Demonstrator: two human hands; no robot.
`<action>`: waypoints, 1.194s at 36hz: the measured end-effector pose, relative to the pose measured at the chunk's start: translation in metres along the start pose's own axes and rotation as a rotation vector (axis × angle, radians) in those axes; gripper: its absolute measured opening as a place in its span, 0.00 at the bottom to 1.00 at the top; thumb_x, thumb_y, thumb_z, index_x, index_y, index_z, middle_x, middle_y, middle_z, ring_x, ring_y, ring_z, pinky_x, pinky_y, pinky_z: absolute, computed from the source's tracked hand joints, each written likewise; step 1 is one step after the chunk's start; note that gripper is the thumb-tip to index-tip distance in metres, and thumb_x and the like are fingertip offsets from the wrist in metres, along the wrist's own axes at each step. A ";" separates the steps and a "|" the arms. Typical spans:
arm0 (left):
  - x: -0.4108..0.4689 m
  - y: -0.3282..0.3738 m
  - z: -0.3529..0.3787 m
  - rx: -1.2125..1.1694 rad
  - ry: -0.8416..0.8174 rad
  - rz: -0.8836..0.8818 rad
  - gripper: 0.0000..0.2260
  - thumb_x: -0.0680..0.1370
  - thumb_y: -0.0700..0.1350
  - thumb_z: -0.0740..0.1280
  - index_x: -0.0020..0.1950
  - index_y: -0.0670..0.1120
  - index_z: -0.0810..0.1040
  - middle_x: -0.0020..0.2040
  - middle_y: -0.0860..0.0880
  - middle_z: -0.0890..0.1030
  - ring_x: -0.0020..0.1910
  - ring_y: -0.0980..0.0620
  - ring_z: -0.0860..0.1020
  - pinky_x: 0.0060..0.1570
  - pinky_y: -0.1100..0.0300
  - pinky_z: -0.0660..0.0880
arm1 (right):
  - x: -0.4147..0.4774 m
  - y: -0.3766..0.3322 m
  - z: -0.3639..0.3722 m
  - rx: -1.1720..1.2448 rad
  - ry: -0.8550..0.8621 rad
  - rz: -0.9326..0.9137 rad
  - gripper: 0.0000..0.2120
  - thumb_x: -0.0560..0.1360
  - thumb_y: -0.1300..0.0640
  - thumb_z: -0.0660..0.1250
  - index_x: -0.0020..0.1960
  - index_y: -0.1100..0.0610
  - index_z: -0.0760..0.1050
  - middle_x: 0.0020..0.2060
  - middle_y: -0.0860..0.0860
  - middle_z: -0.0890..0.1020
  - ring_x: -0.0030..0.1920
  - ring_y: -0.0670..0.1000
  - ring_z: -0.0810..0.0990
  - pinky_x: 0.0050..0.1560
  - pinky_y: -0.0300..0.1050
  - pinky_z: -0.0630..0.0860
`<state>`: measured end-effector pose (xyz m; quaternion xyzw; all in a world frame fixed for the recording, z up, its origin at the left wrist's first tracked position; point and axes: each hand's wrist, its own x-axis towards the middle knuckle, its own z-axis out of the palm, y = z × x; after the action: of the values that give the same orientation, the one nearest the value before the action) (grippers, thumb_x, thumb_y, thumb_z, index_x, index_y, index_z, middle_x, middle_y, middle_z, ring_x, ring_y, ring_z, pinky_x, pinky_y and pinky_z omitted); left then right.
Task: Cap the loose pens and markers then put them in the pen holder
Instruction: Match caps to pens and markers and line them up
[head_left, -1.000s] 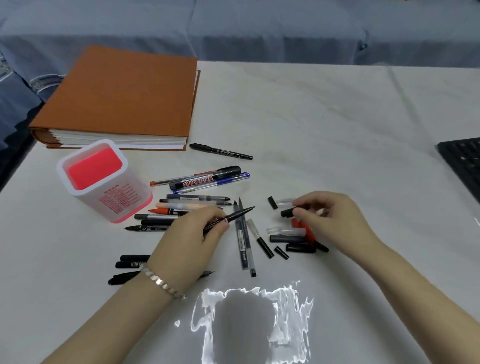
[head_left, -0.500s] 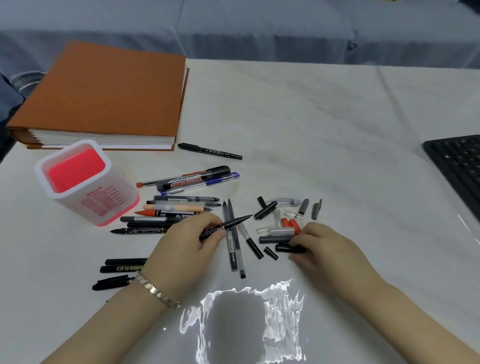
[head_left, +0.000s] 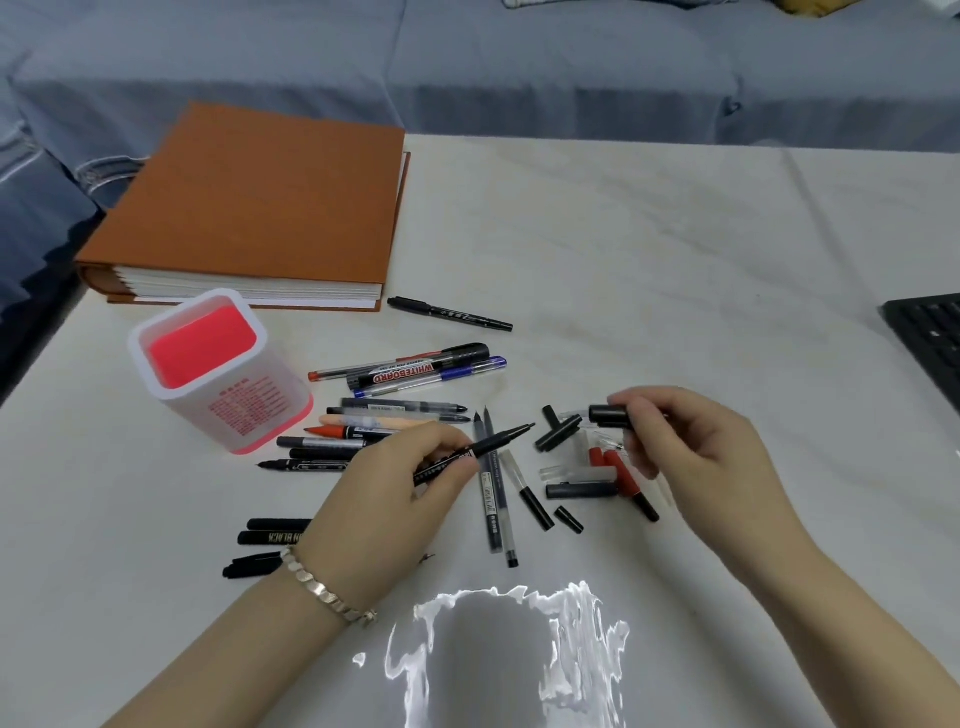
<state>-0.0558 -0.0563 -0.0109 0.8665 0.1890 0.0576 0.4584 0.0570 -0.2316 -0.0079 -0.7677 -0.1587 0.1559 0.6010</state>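
Table: white covering, creased.
- Orange binder lies flat at 10 o'clock from the hands, page edges facing the person.
- Corner of a black keyboard at 3 o'clock, cut off by the frame edge.
- One lone black pen at 12 o'clock, near the binder's front corner.
- Whiteboard marker at 11 o'clock, with a red and a blue pen right alongside it.
- A row of pens lies between the holder and the left hand; the knuckles hide their right ends.
- Loose caps are scattered at 6 o'clock below the right fingertips, some covered by the fingers.

Pen holder: upright at 10 o'clock from the left hand. The walls are white and the mouth shows a pink interior.

Left hand pinches the uncapped black pen between thumb and fingers, bare tip aimed at 2 o'clock. Right hand pinches a black cap at its fingertips, and the cap juts toward 9 o'clock. The cap sits near the pen tip, at its 2 o'clock, not touching it.
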 end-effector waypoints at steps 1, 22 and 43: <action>0.000 0.001 0.000 -0.003 0.004 0.009 0.11 0.75 0.46 0.65 0.40 0.63 0.71 0.39 0.60 0.78 0.43 0.66 0.74 0.42 0.62 0.77 | 0.001 -0.003 0.002 0.001 -0.016 -0.005 0.10 0.76 0.61 0.60 0.41 0.53 0.78 0.22 0.43 0.75 0.24 0.40 0.72 0.28 0.28 0.68; 0.002 0.006 0.000 0.146 0.026 0.322 0.14 0.74 0.53 0.59 0.47 0.47 0.80 0.33 0.65 0.70 0.36 0.69 0.70 0.40 0.76 0.65 | -0.005 -0.014 0.029 -0.135 -0.242 -0.217 0.13 0.73 0.58 0.66 0.37 0.41 0.78 0.32 0.35 0.81 0.36 0.39 0.79 0.38 0.31 0.73; 0.020 0.010 0.006 -0.069 -0.014 0.035 0.06 0.77 0.46 0.61 0.48 0.57 0.75 0.35 0.54 0.72 0.30 0.61 0.71 0.32 0.69 0.71 | 0.011 0.012 -0.008 -0.506 -0.130 -0.189 0.09 0.72 0.59 0.67 0.43 0.44 0.75 0.32 0.42 0.79 0.38 0.37 0.76 0.39 0.26 0.69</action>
<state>-0.0328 -0.0588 -0.0075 0.8538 0.1683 0.0662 0.4882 0.0713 -0.2367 -0.0186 -0.8635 -0.3017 0.1034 0.3908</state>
